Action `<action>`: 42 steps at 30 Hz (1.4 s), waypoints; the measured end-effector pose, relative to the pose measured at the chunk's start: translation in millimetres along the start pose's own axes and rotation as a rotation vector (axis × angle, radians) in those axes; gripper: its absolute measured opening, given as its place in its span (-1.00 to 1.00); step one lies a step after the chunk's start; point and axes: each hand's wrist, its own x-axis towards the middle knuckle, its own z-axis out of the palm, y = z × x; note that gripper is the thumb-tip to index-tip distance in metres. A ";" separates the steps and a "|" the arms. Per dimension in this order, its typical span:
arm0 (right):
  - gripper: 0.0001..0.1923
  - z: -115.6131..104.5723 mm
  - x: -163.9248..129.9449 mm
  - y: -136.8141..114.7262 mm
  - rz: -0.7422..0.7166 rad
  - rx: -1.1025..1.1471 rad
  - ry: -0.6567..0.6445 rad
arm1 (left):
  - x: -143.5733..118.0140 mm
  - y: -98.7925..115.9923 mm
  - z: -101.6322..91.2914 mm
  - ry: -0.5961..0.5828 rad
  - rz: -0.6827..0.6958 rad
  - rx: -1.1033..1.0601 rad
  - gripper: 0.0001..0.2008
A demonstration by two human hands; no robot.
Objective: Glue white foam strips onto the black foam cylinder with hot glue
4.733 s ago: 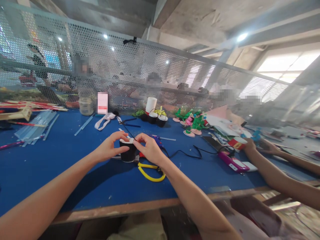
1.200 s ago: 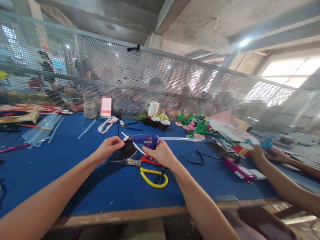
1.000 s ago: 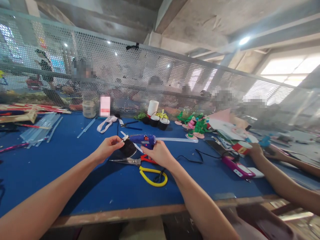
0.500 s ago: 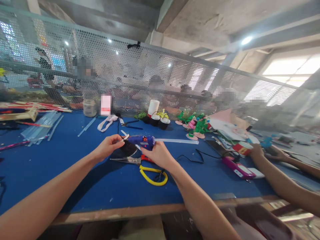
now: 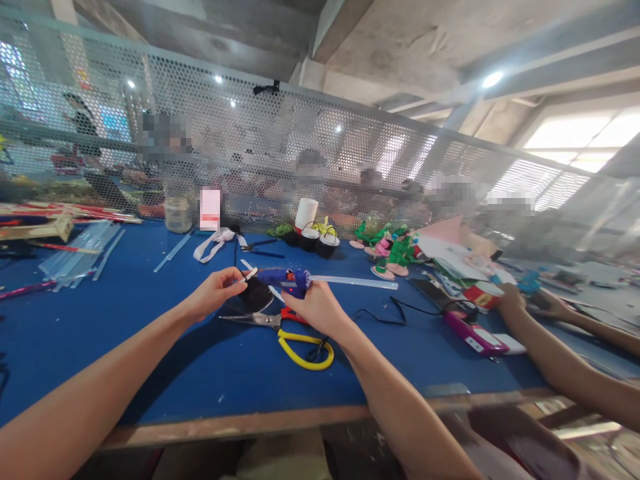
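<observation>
My right hand (image 5: 320, 308) is wrapped round a blue hot glue gun (image 5: 287, 281), with a clear glue stick (image 5: 355, 283) jutting out of its back. The gun's nose points left, close to my left hand (image 5: 220, 288). My left hand is closed, thumb and finger pinching a small white strip (image 5: 249, 274). Just below the strip is a small black cup-shaped piece (image 5: 256, 298) with a pale edge; whether my left fingers also touch it I cannot tell. Under both hands lie scissors (image 5: 303, 359) with yellow and red handles, blades pointing left.
Clear glue sticks (image 5: 77, 257) lie at left. Behind are a white ribbon (image 5: 210, 248), pliers (image 5: 265, 252), a glass jar (image 5: 178, 215), small black-and-white pots (image 5: 328, 244) and green figures (image 5: 400, 253). A purple power strip (image 5: 473, 333) lies right, near a co-worker's arm (image 5: 550, 347).
The white strip in my left hand is tilted a little more upward at the glue gun's nose. Otherwise both hands hold nearly the same place; the view has shifted slightly.
</observation>
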 end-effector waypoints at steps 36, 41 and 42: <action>-0.75 -11.4 4.1 3.2 0.181 0.081 -0.071 | 2.0 -2.7 -11.5 -0.221 0.062 0.015 -0.79; -0.75 -11.6 3.0 0.1 0.192 0.050 -0.061 | 1.9 -3.9 -12.3 -0.232 0.071 0.011 -0.79; -0.74 -11.6 3.0 -0.1 0.193 0.047 -0.063 | 1.7 -3.9 -12.4 -0.235 0.071 0.008 -0.79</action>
